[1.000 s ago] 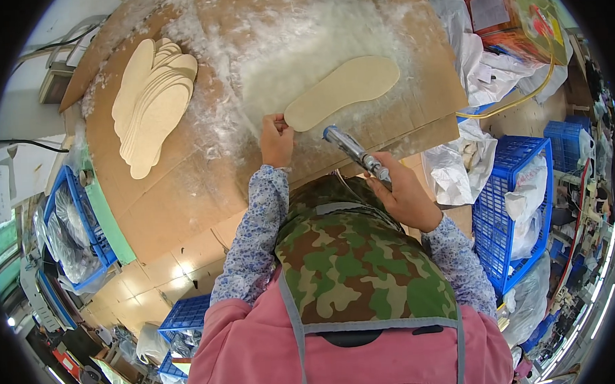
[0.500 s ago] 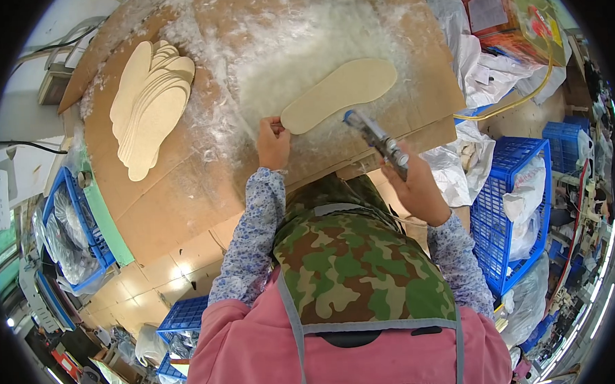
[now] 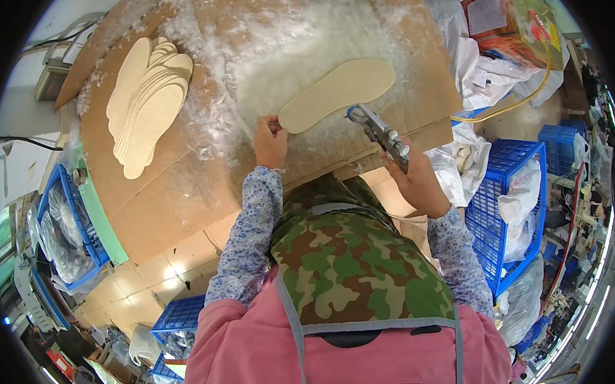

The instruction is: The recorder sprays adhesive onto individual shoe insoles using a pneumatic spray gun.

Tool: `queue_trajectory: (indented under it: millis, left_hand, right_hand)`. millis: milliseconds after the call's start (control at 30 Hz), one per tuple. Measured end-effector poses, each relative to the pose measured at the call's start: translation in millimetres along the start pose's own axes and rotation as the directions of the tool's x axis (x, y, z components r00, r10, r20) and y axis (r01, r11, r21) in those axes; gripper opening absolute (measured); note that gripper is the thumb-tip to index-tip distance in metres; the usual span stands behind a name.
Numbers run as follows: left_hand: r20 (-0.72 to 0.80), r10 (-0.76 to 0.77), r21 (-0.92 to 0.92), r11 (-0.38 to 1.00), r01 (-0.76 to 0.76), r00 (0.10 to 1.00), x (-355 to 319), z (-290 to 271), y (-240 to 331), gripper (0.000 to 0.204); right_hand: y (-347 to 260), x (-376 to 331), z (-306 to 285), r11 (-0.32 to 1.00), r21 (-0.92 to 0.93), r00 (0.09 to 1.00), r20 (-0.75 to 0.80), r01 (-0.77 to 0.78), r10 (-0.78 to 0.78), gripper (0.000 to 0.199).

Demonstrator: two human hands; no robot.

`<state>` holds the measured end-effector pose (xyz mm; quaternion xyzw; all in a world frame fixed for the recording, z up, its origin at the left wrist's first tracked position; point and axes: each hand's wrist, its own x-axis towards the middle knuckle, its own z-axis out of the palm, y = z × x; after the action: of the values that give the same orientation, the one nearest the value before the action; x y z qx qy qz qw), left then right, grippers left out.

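Note:
A cream insole (image 3: 337, 94) lies aslant on the fuzz-covered cardboard (image 3: 205, 203). My left hand (image 3: 271, 142) is closed at its narrow lower-left end, with thumb and fingertips pinching the edge. In my right hand (image 3: 420, 183) is a metal spray gun (image 3: 384, 137) with a blue tip. That tip points up and left, close to the insole's lower edge and apart from it. Part of the gun's body is hidden by my fingers. On the left of the cardboard, several like insoles are fanned in an overlapping stack (image 3: 154, 102).
Blue plastic crates with bagged goods stand at the right (image 3: 504, 214), at the left (image 3: 72, 230) and at the lower left (image 3: 182, 317). A yellow hose (image 3: 516, 100) curves past white sheeting (image 3: 481, 78) and an orange box (image 3: 502, 19) at the upper right.
The spray gun in my right hand has turned a little, its tip shifting slightly right and up. My left hand still pinches the insole's end.

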<state>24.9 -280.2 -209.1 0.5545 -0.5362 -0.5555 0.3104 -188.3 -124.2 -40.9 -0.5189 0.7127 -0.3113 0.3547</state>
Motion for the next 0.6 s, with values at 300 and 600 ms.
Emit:
queue_trajectory:
  millis: [300,600]
  left_hand:
    - [0.016,0.008,0.029,1.0,-0.009,1.0,1.8,-2.0,-7.1,0.027]
    - [0.013,0.007,0.012,1.0,-0.007,1.0,5.8,-0.7,-9.4,0.026]
  right_hand:
    - [11.9,5.4,-15.0,0.998,-0.05,0.988,-0.151,0.022,-0.029,0.027]
    - [-11.8,-6.8,11.8,0.993,-0.073,0.993,0.073,0.094,-0.089,0.035]
